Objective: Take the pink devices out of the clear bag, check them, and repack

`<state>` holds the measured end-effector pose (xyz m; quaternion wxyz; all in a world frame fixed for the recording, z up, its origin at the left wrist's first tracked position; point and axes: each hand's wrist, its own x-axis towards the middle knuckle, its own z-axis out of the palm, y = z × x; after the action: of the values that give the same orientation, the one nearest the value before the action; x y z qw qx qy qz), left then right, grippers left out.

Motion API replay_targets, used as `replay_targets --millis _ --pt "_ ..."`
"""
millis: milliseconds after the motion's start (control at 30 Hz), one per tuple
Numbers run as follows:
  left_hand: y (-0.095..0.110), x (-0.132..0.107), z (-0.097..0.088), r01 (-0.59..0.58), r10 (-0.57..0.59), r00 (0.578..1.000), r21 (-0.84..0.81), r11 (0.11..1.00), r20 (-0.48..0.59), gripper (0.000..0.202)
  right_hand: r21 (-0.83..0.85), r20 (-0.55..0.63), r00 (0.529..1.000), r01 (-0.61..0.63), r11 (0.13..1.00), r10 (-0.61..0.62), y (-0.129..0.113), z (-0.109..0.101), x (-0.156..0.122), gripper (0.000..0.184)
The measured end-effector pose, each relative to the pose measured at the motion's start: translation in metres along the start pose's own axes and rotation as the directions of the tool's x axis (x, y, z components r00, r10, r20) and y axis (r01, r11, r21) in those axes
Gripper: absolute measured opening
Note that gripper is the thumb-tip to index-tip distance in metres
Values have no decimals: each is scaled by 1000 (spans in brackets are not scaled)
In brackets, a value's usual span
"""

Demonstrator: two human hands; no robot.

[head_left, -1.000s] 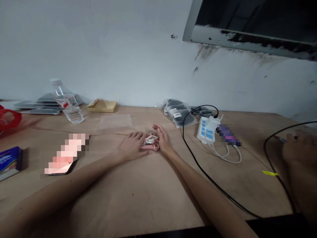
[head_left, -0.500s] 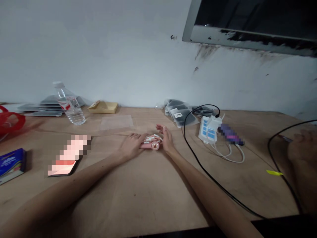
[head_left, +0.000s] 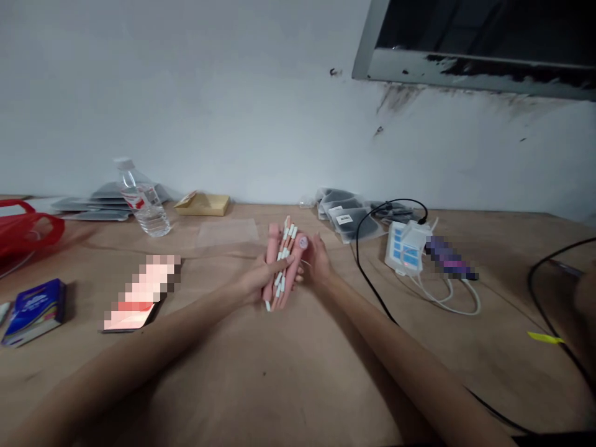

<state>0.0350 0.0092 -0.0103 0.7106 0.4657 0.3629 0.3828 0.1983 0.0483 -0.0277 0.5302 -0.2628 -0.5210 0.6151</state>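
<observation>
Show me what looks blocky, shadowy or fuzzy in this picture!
In the head view, square blocks hide most of the bright phone and the purple thing; in the head view too, soft shadows darken the table, and fine detail on the pink-and-white bundle in the left hand looks fuzzy.

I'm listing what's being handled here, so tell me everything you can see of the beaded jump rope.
The beaded jump rope has two smooth pink handles, plastic by their look, with wider, rounded far ends, and white and orange-brown segments bunched between them. It is gathered into a long bundle pointing away from the person, over the table. The left hand grips it, thumb across the front. The right hand is close beside it; contact is unclear.
</observation>
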Motion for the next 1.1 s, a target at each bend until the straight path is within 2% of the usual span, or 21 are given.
replay_targets --millis 67,133,200,333,500,733,800,867,967,1100 --pt "-1 -2 2 109 -93 989 -137 985 118 39 29 162 974 -163 986 156 -8 11 10 58" --pt "0 -3 1 182 -145 972 -198 963 185 38 37 241 947 -227 973 212 -14 19 20 51" --pt "0 -4 -2 200 -158 968 -216 956 196 37 57 270 936 -252 966 228 -14 24 29 47" --pt "-2 -2 -8 205 -171 968 -189 960 185 38 106 245 949 -232 967 201 -10 26 38 45" --pt "-2 2 -11 226 -183 961 -210 951 205 39 60 261 939 -248 967 225 -15 20 35 46" --pt "14 0 -20 302 -211 923 -269 914 322 30 55 205 969 -154 986 140 -32 23 36 45" --pt "13 1 -20 284 -199 930 -256 924 310 31 57 183 974 -143 988 131 -32 26 37 44" --pt "8 2 -18 233 -181 955 -211 949 237 30 52 144 981 -137 989 128 -29 29 37 41" --pt "1 4 -17 151 -143 982 -59 987 121 31 40 95 985 -151 988 147 -25 34 37 40" --pt "0 3 -17 81 -93 990 116 990 105 37 103 102 981 -175 979 164 -22 38 39 34"
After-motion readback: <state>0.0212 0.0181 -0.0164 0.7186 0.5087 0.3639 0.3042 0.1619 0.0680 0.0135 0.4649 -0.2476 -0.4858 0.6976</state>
